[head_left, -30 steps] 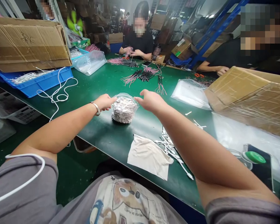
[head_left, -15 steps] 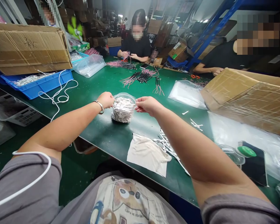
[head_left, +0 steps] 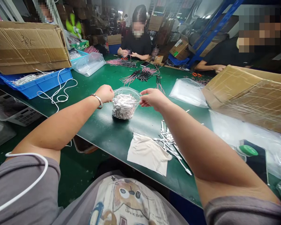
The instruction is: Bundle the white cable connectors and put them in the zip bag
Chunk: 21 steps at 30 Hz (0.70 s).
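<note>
A clear plastic bag (head_left: 124,106) packed with many small white pieces stands upright on the green table. Its top edge is stretched between my two hands. My left hand (head_left: 105,93) pinches the left corner of the bag's mouth, and my right hand (head_left: 152,98) pinches the right corner. Both hands are closed. Nearer to me lies a cream cloth (head_left: 147,153). Beside it, partly behind my right forearm, is a loose pile of short white cables (head_left: 170,142).
A blue tray (head_left: 37,86) with a cardboard box (head_left: 28,47) on it stands left, a white cord (head_left: 66,95) trailing out. Black-and-pink wire bundles (head_left: 141,75) lie farther back. At right are clear bags (head_left: 187,92), another carton (head_left: 248,93) and a green-lidded jar (head_left: 248,150). Two co-workers sit across.
Both hands have risen slightly and the right has shifted a little right. The bag's mouth is pulled up higher and wider above its contents.
</note>
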Tool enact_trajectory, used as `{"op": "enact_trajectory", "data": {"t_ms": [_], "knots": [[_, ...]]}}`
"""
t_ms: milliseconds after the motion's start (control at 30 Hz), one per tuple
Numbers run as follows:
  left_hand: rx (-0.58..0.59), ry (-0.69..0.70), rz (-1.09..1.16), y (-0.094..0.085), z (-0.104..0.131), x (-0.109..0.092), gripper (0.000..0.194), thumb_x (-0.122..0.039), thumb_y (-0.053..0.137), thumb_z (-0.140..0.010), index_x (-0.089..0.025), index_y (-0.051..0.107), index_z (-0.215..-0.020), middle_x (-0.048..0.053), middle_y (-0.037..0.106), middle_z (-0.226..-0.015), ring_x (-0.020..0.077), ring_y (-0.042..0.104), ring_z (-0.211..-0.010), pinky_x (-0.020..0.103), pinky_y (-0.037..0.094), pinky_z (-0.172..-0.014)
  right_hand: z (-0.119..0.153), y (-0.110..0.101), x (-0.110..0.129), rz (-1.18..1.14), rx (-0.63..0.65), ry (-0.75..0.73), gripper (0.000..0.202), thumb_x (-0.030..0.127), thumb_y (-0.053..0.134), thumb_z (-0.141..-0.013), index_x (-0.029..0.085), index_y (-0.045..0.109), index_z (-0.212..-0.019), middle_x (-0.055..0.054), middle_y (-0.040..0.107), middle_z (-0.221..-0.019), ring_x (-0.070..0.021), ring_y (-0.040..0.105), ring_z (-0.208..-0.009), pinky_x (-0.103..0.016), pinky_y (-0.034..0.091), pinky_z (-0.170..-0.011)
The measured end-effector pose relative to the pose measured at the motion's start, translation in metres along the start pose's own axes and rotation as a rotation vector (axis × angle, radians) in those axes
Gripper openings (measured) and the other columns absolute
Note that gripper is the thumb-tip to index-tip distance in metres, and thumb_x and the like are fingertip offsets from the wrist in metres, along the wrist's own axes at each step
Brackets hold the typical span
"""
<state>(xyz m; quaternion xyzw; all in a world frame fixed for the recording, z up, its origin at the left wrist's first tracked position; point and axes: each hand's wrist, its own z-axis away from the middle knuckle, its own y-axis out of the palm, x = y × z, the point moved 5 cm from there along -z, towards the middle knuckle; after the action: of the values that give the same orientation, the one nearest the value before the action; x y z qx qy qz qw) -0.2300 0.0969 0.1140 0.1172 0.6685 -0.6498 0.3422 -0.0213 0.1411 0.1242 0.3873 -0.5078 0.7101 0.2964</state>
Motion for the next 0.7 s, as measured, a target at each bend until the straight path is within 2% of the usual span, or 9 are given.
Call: {"op": "enact_trajectory", "data": {"t_ms": [267, 467, 567, 633, 700], "knots": [[-0.003, 0.032, -0.006, -0.008, 0.0, -0.009, 0.009, -0.016, 0.06, -0.064, -0.016, 0.058, -0.073, 0.001, 0.059, -0.056, 0.0112, 0.051, -0.047, 0.022, 0.039, -0.048, -0.003, -0.008, 0.005, -0.002, -0.01, -0.046, 0.026, 0.002, 0.06, -0.073, 0.011, 0.056, -0.096, 0.001, 0.057, -0.047, -0.0106, 0.055, -0.041, -0.019, 0.043, -0.043], [0.046, 0.0, -0.039, 0.001, 0.001, -0.005, 0.009, -0.018, 0.06, -0.064, -0.016, 0.059, -0.073, 0.001, 0.059, -0.056, 0.0111, 0.05, -0.045, 0.022, 0.037, -0.046, -0.002, -0.002, -0.004, 0.062, 0.01, -0.011, 0.024, 0.005, 0.058, -0.075, 0.01, 0.056, -0.098, 0.0, 0.057, -0.05, -0.0093, 0.053, -0.041, -0.018, 0.039, -0.04], [0.054, 0.01, -0.053, 0.003, 0.003, -0.005, 0.013, -0.02, 0.06, -0.065, -0.016, 0.06, -0.078, 0.001, 0.059, -0.056, 0.0102, 0.05, -0.044, 0.021, 0.036, -0.044, -0.004, -0.003, -0.009, 0.119, 0.013, -0.037, 0.026, 0.018, 0.062, -0.077, 0.011, 0.056, -0.102, 0.001, 0.056, -0.051, -0.0076, 0.049, -0.039, -0.017, 0.035, -0.039], [0.055, 0.013, -0.066, 0.003, 0.005, -0.007, 0.019, -0.02, 0.06, -0.065, -0.016, 0.06, -0.084, 0.001, 0.06, -0.056, 0.0104, 0.051, -0.044, 0.02, 0.037, -0.044, -0.003, -0.001, -0.012, 0.156, 0.04, -0.042, 0.041, 0.032, 0.062, -0.079, 0.013, 0.052, -0.114, -0.001, 0.058, -0.055, -0.0088, 0.051, -0.041, -0.018, 0.035, -0.039], [0.058, 0.007, -0.063, 0.003, 0.007, -0.007, 0.027, -0.019, 0.061, -0.064, -0.016, 0.06, -0.092, 0.001, 0.06, -0.057, 0.011, 0.052, -0.045, 0.02, 0.037, -0.045, -0.001, 0.004, -0.014, 0.175, 0.097, -0.014, 0.057, 0.042, 0.058, -0.081, 0.014, 0.04, -0.127, -0.003, 0.061, -0.06, -0.0117, 0.056, -0.044, -0.019, 0.036, -0.039]]}}
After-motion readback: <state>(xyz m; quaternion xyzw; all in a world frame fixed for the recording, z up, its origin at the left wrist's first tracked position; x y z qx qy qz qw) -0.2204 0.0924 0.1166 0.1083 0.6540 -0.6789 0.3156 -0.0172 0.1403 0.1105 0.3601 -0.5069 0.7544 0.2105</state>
